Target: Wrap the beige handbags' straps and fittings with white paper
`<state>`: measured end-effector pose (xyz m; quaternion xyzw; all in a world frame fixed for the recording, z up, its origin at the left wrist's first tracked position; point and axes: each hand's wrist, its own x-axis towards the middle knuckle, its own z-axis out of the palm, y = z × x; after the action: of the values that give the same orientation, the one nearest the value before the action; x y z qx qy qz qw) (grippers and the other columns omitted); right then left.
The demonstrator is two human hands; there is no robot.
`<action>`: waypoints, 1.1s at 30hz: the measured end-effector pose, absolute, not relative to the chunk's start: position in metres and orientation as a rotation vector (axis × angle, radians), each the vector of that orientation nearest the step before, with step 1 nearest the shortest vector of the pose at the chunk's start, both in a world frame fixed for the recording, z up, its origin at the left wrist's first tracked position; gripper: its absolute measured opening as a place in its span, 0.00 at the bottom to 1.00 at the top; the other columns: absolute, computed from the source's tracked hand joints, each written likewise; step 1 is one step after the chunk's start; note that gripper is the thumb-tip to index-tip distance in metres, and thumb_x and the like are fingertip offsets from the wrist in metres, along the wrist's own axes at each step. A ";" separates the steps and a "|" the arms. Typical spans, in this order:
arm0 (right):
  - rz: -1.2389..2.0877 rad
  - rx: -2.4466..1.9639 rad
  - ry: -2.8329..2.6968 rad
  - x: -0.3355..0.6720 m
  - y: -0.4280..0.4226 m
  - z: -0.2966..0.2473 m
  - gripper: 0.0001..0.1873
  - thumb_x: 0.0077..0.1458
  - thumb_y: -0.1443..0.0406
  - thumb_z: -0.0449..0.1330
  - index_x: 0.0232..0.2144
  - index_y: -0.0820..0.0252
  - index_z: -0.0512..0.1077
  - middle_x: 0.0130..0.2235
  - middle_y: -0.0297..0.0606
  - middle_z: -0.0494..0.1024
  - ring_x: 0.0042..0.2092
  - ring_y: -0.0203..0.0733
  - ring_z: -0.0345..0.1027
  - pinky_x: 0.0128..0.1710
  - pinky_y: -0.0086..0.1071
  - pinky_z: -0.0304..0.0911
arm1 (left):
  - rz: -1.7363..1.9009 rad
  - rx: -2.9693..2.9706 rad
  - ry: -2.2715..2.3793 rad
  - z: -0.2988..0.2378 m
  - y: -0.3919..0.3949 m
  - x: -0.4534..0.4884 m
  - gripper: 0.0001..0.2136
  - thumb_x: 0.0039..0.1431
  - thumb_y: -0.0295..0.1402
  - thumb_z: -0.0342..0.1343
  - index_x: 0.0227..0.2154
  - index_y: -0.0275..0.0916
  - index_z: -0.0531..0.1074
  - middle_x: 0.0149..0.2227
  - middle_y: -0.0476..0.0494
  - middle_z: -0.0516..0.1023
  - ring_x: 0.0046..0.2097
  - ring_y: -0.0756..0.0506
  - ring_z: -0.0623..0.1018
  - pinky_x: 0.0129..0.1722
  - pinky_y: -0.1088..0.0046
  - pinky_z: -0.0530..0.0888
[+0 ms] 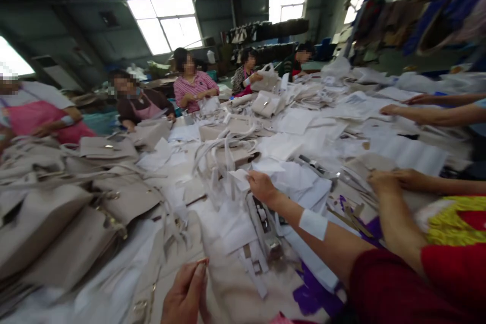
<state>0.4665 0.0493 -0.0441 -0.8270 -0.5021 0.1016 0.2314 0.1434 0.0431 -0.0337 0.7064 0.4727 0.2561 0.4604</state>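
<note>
My right hand [262, 188] reaches over the heaped table, its fingers pinching a small white piece of paper [240, 178]. A pale patch is wrapped round that forearm. Low in the view, my left hand [185, 291] is closed, thumb against fingers; what it pinches is too small or hidden to make out. Beside it lies a beige handbag [167, 263] with gold-coloured hardware. Pale looped straps [224, 157] rise just beyond my right hand. Below that hand sit grey-white strap pieces with metal buckles [261, 223].
Beige handbags [49, 223] are piled on the left. White sheets [304, 126] cover much of the table. Purple scraps [317, 291] lie near the front. A red-sleeved neighbour's hands [387, 182] work close on my right; several people sit across the table.
</note>
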 end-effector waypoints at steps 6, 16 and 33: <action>1.221 -1.105 -0.883 0.360 0.020 -0.086 0.15 0.55 0.58 0.59 0.40 0.62 0.75 0.34 0.36 0.79 0.33 0.38 0.70 0.35 0.31 0.65 | 0.721 1.816 1.110 -0.023 0.029 0.161 0.10 0.57 0.39 0.57 0.34 0.40 0.80 0.32 0.46 0.78 0.36 0.47 0.77 0.39 0.73 0.73; 1.737 -0.744 -0.555 0.288 0.002 -0.122 0.20 0.46 0.63 0.68 0.44 0.59 0.75 0.39 0.39 0.81 0.38 0.41 0.74 0.43 0.37 0.67 | 0.918 1.587 1.402 -0.070 0.044 0.132 0.18 0.51 0.39 0.63 0.45 0.40 0.75 0.45 0.40 0.76 0.44 0.45 0.75 0.40 0.71 0.72; 1.413 -1.320 -0.714 0.272 0.027 -0.090 0.19 0.41 0.53 0.69 0.28 0.66 0.77 0.25 0.35 0.77 0.25 0.37 0.66 0.27 0.30 0.61 | 0.738 1.265 1.023 -0.074 0.056 0.100 0.15 0.56 0.40 0.59 0.42 0.37 0.74 0.37 0.41 0.78 0.35 0.46 0.76 0.36 0.68 0.74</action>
<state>0.2725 0.0275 -0.0903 -0.5493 -0.2971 0.5878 0.5143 0.0998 0.0558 -0.0740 0.5518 0.4460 0.3220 0.6268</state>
